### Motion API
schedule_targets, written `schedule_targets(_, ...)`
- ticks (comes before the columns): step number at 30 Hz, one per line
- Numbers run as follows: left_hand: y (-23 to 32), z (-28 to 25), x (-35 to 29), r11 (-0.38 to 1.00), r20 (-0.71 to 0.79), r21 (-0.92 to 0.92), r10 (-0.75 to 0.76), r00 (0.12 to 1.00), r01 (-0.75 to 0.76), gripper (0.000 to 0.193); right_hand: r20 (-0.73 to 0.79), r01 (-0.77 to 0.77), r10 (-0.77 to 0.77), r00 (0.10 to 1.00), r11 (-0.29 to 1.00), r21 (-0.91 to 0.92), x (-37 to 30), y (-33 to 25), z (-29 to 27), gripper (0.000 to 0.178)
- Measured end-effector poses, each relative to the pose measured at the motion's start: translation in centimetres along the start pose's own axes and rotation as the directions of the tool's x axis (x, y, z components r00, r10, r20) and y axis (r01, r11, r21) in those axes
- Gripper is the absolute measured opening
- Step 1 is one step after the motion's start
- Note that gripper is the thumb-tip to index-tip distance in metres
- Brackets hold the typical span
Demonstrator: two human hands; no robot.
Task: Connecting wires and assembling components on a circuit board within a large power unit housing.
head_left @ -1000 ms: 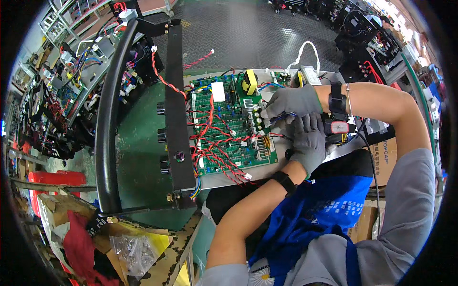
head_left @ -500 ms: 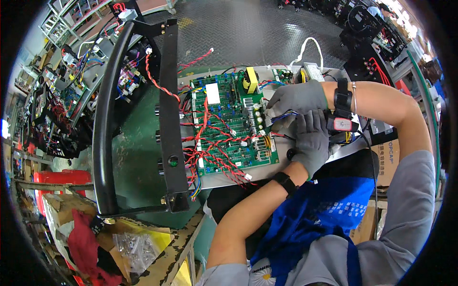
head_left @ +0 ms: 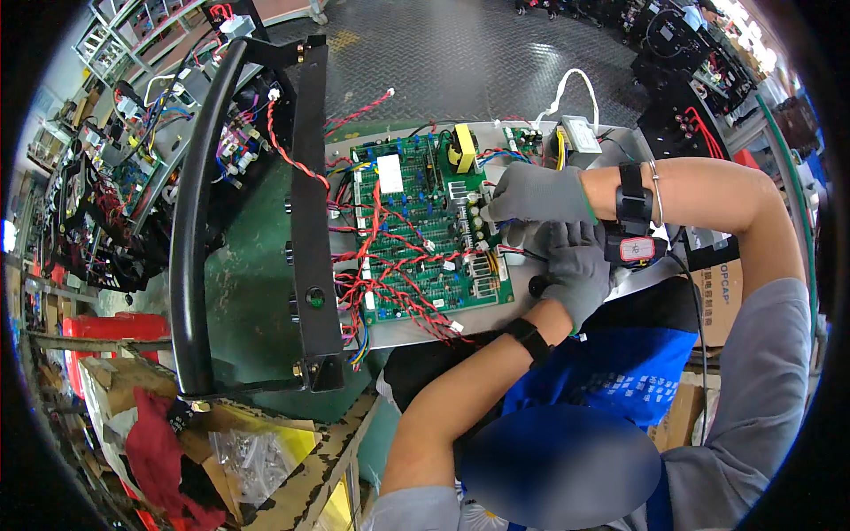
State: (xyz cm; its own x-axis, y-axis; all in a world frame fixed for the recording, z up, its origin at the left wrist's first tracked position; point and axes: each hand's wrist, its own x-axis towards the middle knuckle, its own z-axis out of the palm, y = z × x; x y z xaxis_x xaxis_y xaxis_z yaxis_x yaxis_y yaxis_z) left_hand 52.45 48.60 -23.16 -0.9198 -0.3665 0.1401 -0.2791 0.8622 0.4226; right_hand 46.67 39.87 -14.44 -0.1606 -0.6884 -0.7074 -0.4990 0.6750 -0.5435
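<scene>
From the black front panel (head_left: pixel 314 212), red twisted leads (head_left: pixel 375 221) are crossing the green circuit board (head_left: pixel 412 232), already sitting on its metal plate (head_left: pixel 633 146); some white plugs (head_left: pixel 456 327) are lying unconnected. By the board's right edge, the right hand (head_left: pixel 540 195) and left hand (head_left: pixel 577 267) are curling their fingers; I cannot tell around what.

Brown carton (head_left: pixel 722 323): dark printed capitals alongside smaller characters. Blue apron (head_left: pixel 633 387): rows of white characters, too blurred to read. Small red-bordered pale label (head_left: pixel 637 249) on black wrist device (head_left: pixel 660 251): one dark, handwritten-looking mark.
</scene>
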Motion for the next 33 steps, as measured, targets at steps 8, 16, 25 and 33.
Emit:
schedule_targets(8, 0.5, 0.4, 0.1, 0.997, -0.126, 0.078, 0.038, 0.991, -0.028, 0.079, 0.193, 0.141, -0.169, 0.967, 0.979, 0.15, 0.2, 2.0, -2.0, 0.036)
schedule_targets(16, 0.3, -0.3, 0.0, 0.999, -0.073, 0.051, -0.004, 0.997, 0.007, 0.084, 0.097, 0.16, -0.16, 0.982, 0.987, 0.006, 0.7, 1.9, -1.3, 0.038)
schedule_targets(25, 0.6, -1.3, -0.3, 0.998, -0.005, 0.068, -0.012, 1.0, 0.013, 0.092, 0.175, 0.254, -0.214, 0.961, 0.934, -0.25, 0.3, 1.5, -1.3, 0.039)
schedule_targets(33, 0.4, -0.5, -0.3, 1.0, -0.078, 0.021, -0.022, 0.997, 0.024, 0.096, 0.169, 0.309, -0.274, 0.947, 0.923, -0.232, 1.3, 2.7, -1.5, 0.04)
